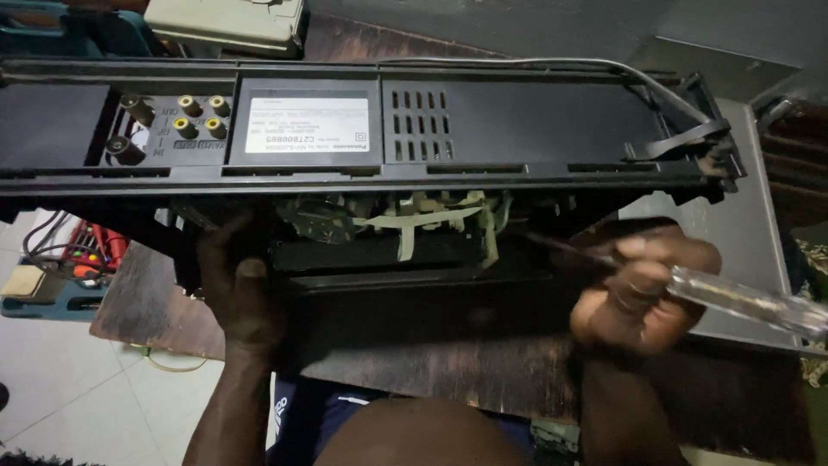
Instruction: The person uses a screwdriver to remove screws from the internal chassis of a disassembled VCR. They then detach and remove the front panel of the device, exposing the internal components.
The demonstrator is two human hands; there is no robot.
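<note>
From the head camera, the left hand (237, 289) gripped the near edge of the long black plastic video deck (362, 129) stood on its side, while the right hand (642, 289) held a clear-handled screwdriver (742, 298), its shaft slanting left and far into the open underside.

Matt black plastic casing (535, 121), worn wooden table (483, 371)
</note>
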